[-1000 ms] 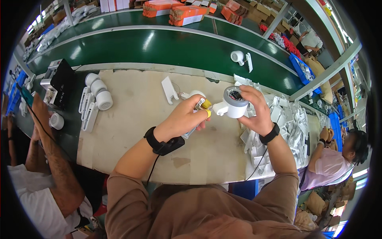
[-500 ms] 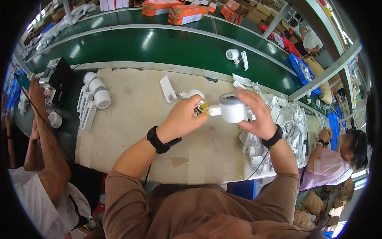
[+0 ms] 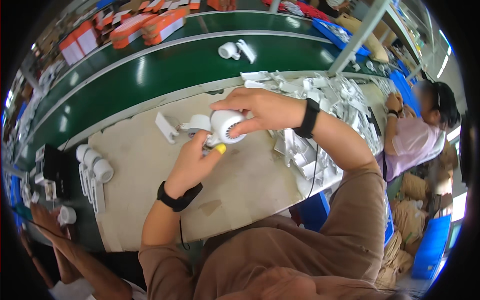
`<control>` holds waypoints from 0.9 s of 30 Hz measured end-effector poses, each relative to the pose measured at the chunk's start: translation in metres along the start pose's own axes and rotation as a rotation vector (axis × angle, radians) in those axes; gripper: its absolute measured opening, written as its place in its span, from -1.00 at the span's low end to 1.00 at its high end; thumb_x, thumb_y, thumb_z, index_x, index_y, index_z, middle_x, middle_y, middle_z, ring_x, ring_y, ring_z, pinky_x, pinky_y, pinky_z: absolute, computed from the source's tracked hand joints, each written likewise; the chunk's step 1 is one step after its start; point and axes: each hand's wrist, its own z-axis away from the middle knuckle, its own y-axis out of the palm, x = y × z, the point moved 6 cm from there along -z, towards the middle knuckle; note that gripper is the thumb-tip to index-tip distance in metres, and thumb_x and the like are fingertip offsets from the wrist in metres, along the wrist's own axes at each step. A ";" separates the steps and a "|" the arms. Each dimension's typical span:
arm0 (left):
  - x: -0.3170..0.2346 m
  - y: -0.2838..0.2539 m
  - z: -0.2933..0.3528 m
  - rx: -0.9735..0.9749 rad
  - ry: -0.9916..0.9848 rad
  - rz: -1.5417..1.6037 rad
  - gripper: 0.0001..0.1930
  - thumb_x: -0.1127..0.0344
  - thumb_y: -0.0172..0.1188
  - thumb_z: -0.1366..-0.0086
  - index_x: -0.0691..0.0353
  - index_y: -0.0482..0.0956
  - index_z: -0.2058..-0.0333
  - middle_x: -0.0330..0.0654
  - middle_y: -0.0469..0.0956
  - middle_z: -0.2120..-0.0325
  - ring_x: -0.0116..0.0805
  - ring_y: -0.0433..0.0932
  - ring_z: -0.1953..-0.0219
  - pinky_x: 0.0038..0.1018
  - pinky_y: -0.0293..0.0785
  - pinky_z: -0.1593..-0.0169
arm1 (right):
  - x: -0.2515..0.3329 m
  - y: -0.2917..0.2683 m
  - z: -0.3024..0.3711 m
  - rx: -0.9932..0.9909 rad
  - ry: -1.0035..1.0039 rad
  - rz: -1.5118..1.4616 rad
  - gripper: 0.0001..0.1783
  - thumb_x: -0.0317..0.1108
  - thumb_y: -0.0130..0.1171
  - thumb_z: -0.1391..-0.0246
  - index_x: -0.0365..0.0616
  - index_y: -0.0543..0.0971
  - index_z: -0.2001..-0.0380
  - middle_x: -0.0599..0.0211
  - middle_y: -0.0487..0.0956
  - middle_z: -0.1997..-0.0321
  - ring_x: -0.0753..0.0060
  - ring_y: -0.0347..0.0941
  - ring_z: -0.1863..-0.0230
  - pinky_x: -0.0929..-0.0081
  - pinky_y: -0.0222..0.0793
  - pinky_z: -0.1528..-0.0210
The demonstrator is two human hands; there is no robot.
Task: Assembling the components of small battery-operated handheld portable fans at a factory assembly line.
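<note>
As 2 hands (image 3: 191, 165) (image 3: 274, 109) clamp a white lamp head (image 3: 223, 124), turned, vents (image 3: 232, 132) newly visible

Shirt: from my remote seat I see a plain brown top (image 3: 290, 240), creased across the front.
Sleeves: the left sleeve (image 3: 167, 270) and right sleeve (image 3: 355, 220) are short and brown.
Left wrist: I make out a black strap (image 3: 170, 199), a bulkier block (image 3: 192, 192) and a thin black cable (image 3: 181, 237).
Right wrist: a wide black band (image 3: 309, 117), with a thin dark lead (image 3: 315, 172) below.
Left grip (image 3: 192, 164): yellow cover (image 3: 220, 148) on the thumb.
</note>
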 end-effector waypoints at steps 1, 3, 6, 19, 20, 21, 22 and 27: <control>0.004 0.000 0.000 0.040 -0.031 0.115 -0.73 0.33 0.06 -0.12 0.34 0.36 0.23 -0.07 0.50 0.50 -0.31 0.48 0.54 -0.44 0.38 0.44 | -0.002 0.002 0.003 0.017 -0.011 -0.039 -0.38 -0.18 0.23 0.03 -0.02 0.35 -0.13 0.20 0.42 0.09 0.28 0.37 0.11 0.43 0.33 0.05; -0.002 0.005 0.000 0.119 -0.039 0.256 -0.79 0.33 0.02 -0.24 0.34 0.36 0.22 -0.19 0.51 0.48 -0.51 0.45 0.53 -0.56 0.38 0.44 | -0.013 0.004 0.013 -0.050 0.008 -0.184 -0.39 -0.19 0.21 0.01 -0.01 0.34 -0.14 0.18 0.41 0.05 0.25 0.37 0.08 0.40 0.32 0.04; -0.008 0.009 0.002 0.105 -0.050 0.385 -0.77 0.25 0.03 -0.28 0.30 0.38 0.22 -0.20 0.50 0.47 -0.52 0.46 0.52 -0.58 0.40 0.43 | -0.032 0.005 0.028 -0.202 0.021 -0.592 -0.53 -0.22 0.14 -0.05 -0.01 0.41 -0.06 0.17 0.44 0.02 0.20 0.39 0.06 0.35 0.31 0.05; 0.024 0.007 -0.016 0.018 -0.083 0.857 -0.70 0.16 -0.03 -0.31 0.28 0.42 0.16 -0.09 0.57 0.31 -0.48 0.50 0.36 -0.54 0.42 0.27 | -0.056 0.032 0.103 0.071 -0.209 0.660 -0.89 -0.46 0.06 0.16 -0.11 0.50 0.45 0.26 0.49 0.14 0.15 0.35 -0.01 0.35 0.31 -0.02; 0.022 0.006 -0.018 -0.009 -0.074 0.890 -0.71 0.17 -0.03 -0.31 0.28 0.42 0.15 -0.09 0.57 0.31 -0.51 0.49 0.36 -0.56 0.41 0.28 | -0.062 0.021 0.104 -0.004 -0.157 0.621 -0.90 -0.46 0.06 0.15 -0.13 0.49 0.46 0.26 0.49 0.14 0.14 0.36 -0.01 0.35 0.31 -0.02; 0.021 0.003 -0.019 -0.043 -0.063 0.922 -0.72 0.18 -0.03 -0.31 0.27 0.42 0.14 -0.10 0.57 0.30 -0.54 0.47 0.36 -0.57 0.41 0.30 | -0.066 0.011 0.105 -0.030 -0.123 0.599 -0.87 -0.49 0.09 0.19 -0.14 0.49 0.45 0.24 0.49 0.14 0.12 0.37 0.01 0.31 0.34 0.01; 0.024 -0.002 -0.019 -0.073 -0.057 0.911 -0.72 0.18 -0.03 -0.31 0.27 0.42 0.14 -0.10 0.57 0.30 -0.54 0.47 0.36 -0.57 0.41 0.30 | -0.059 -0.003 0.101 -0.117 -0.094 0.492 -0.81 -0.52 0.12 0.24 -0.15 0.44 0.42 0.22 0.51 0.16 0.09 0.42 0.09 0.32 0.38 0.06; 0.026 -0.010 -0.020 -0.130 -0.023 0.912 -0.75 0.22 0.01 -0.30 0.23 0.44 0.14 -0.17 0.57 0.25 -0.60 0.47 0.39 -0.67 0.40 0.44 | -0.069 0.013 0.096 -0.246 0.226 -0.239 -0.66 -0.57 0.00 0.09 -0.18 0.34 0.15 0.22 0.49 0.23 0.37 0.49 0.19 0.42 0.39 0.12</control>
